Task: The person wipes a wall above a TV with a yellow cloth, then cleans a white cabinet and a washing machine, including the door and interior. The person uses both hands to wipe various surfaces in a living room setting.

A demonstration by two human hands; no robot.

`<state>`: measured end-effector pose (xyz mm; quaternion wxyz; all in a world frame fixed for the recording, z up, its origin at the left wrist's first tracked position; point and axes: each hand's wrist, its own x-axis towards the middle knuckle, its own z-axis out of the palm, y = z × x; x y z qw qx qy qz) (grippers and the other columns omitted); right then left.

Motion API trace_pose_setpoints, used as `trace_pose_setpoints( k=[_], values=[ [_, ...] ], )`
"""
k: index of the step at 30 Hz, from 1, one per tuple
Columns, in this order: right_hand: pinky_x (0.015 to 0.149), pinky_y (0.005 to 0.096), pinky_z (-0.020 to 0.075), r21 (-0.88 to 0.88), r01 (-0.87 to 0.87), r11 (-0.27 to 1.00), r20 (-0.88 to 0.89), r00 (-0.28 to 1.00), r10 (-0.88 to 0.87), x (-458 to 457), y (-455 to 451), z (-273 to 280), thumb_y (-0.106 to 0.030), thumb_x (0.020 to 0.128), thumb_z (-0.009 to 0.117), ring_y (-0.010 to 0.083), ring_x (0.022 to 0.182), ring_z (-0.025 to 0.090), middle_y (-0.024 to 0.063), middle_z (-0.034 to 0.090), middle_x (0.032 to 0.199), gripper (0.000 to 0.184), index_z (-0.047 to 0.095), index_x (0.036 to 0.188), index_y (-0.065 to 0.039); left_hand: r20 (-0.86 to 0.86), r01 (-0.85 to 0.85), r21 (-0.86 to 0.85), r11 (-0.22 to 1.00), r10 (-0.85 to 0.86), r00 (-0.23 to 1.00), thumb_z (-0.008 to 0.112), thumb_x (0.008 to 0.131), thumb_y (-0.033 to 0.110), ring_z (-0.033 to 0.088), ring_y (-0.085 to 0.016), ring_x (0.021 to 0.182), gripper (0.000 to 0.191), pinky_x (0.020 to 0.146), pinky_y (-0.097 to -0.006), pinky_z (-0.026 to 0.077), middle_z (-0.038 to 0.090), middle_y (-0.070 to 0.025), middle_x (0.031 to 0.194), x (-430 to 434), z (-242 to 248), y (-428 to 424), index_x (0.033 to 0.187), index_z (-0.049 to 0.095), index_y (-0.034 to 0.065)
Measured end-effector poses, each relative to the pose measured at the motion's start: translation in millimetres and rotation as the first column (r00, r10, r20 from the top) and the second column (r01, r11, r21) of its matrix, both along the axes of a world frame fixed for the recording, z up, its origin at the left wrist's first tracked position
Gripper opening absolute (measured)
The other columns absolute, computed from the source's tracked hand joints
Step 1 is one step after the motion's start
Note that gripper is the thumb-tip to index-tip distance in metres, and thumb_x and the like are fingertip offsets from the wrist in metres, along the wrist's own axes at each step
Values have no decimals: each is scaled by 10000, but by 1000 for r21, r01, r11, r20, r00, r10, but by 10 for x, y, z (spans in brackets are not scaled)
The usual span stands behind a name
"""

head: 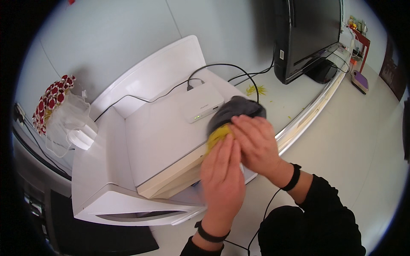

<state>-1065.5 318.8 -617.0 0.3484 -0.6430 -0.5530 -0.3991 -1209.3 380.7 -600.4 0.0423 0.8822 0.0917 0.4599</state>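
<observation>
Both hands are together over the right part of a white cabinet (150, 134). Between them is a dark grey, soft, cloth-like item (235, 110) with a yellow part (218, 137); motion blurs it. My left hand (222, 172) has its fingers over the yellow part. My right hand (259, 144) grips the grey part from the right, its fingertips close to those of the left. Just behind lies a white modem-like box (205, 102) with green lights and a plugged-in black cable (221, 65).
A fake red-and-white bouquet (53, 104) in a white holder stands at the left. A black television (307, 38) stands at the right, with yellow-green leaf-like bits (258, 90) near it. A black cable (267, 209) hangs below. A purple-topped item (359, 81) lies far right.
</observation>
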Motion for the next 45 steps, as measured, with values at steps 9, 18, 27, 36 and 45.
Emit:
trace_pose_setpoints(
  k=[9,18,27,36,45],
  values=[
    [826,405,501,342,17,939,-230,971,66,-186,84,-356,44,714,755,333,973,608,112,643,1129,344,702,1041,-49,55,93,19,995,-94,994,694,861,19,616,-277,1148,288,946,-399,472,653,-93,1257,7,-123,124,1144,703,-32],
    [675,331,509,166,-327,930,-85,935,344,-792,366,-278,-68,732,717,241,797,616,54,657,1039,422,696,1153,-85,-85,-231,-7,973,229,970,660,858,-34,615,-331,1059,323,874,-439,485,639,-134,1181,-886,-510,278,1181,676,-31],
    [631,263,460,22,-583,813,26,813,582,-1237,679,-135,-162,806,699,139,778,548,-49,623,950,441,695,1247,-164,111,-419,-159,894,438,892,643,951,137,486,-390,1203,538,1020,-475,403,449,-240,1396,-1146,-896,212,1425,487,-64],
    [623,297,462,98,-231,968,-72,968,238,-299,158,-226,-105,715,751,195,770,563,-7,572,893,445,760,1158,-145,-97,-300,55,952,304,948,645,924,161,459,-458,1307,543,1063,-586,368,481,-243,1434,-374,-609,56,1401,523,-69],
    [767,389,535,317,97,944,-348,937,20,265,-96,-701,98,706,702,337,900,622,145,603,1076,519,687,1203,-52,-259,75,30,997,-65,964,664,863,108,517,-310,1358,523,1070,-455,444,552,-127,1458,277,-486,-66,1370,594,1]
  ],
)
